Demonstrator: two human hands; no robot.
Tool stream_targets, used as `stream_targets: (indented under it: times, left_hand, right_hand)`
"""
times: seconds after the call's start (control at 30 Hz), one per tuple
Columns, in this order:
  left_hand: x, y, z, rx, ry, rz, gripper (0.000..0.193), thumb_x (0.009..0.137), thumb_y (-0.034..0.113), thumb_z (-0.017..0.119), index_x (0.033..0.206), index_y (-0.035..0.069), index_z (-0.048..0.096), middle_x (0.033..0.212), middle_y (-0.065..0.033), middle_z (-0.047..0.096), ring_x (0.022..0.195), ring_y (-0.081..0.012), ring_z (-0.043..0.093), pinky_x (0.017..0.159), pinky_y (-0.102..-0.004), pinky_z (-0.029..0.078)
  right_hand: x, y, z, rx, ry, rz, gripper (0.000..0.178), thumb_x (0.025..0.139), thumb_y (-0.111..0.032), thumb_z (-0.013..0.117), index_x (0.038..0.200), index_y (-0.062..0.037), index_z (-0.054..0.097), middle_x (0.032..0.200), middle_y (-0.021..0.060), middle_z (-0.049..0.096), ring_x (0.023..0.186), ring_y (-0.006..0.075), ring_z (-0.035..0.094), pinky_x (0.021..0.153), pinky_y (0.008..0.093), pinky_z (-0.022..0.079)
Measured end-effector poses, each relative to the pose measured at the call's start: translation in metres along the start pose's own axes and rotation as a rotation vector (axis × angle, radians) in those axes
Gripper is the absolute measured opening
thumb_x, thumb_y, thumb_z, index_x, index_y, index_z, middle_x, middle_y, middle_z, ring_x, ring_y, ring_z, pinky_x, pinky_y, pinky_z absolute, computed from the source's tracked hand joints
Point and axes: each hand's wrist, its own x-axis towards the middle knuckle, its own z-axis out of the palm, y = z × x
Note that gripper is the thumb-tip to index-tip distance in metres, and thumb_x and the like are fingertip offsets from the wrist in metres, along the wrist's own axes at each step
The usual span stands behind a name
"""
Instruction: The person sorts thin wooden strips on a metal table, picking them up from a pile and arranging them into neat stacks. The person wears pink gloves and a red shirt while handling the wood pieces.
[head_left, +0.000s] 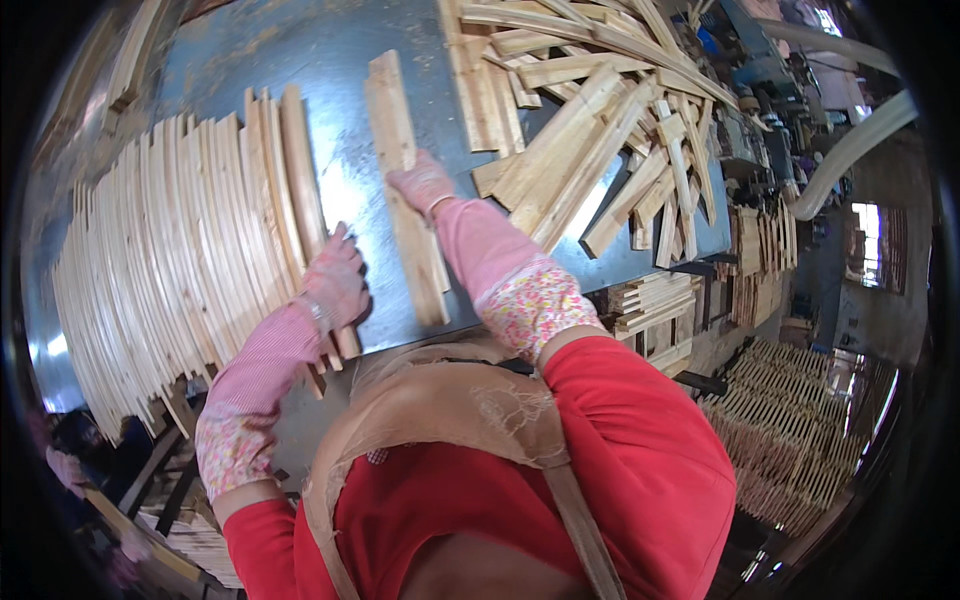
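Note:
My right hand [422,183], in a pinkish glove, is closed around the right edge of a pale wooden board [408,235]. This board lies lengthwise on the blue-grey metal table [350,205], its near end close to the front edge. To its left, a long row of narrow wooden strips [190,240] lies side by side. My left hand [338,278], gloved too, rests against the right end of that row, fingers stretched away from me. The strip [302,165] at this end is partly hidden by the hand. A gap of bare table separates the board from the row.
A jumbled heap of boards [590,130] covers the table's right part. Beyond the right edge are stacked wood pieces [655,300] and large strip piles [790,430]. A pale hose [855,155] curves past machinery at the far right. More boards [135,55] stand at the far left.

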Motion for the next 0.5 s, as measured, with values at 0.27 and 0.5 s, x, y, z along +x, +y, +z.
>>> stream_targets:
  times: [0.27,0.5]
  left_hand:
    - [-0.012,0.026,-0.01,-0.522,0.424,-0.213,0.036,0.083,0.037,0.074,0.099,0.004,0.074,0.111,-0.0131,0.07,0.122,-0.0361,0.059,0.121,-0.0576,0.036]
    - [0.022,0.059,-0.005,-0.58,0.513,-0.475,0.028,0.088,0.028,0.075,0.107,0.007,0.072,0.115,-0.011,0.073,0.116,-0.0347,0.064,0.111,-0.0531,0.045]
  right_hand:
    - [-0.067,-0.035,0.032,0.024,-0.534,-0.306,0.06,0.105,-0.047,0.059,0.151,-0.0079,0.059,0.144,0.0236,0.066,0.134,0.0396,0.063,0.115,0.0469,0.048]
    - [0.004,0.212,-0.18,-0.175,1.059,-0.252,0.043,0.091,-0.028,0.079,0.119,0.0028,0.068,0.093,0.0177,0.074,0.072,0.0339,0.069,0.067,0.0418,0.058]
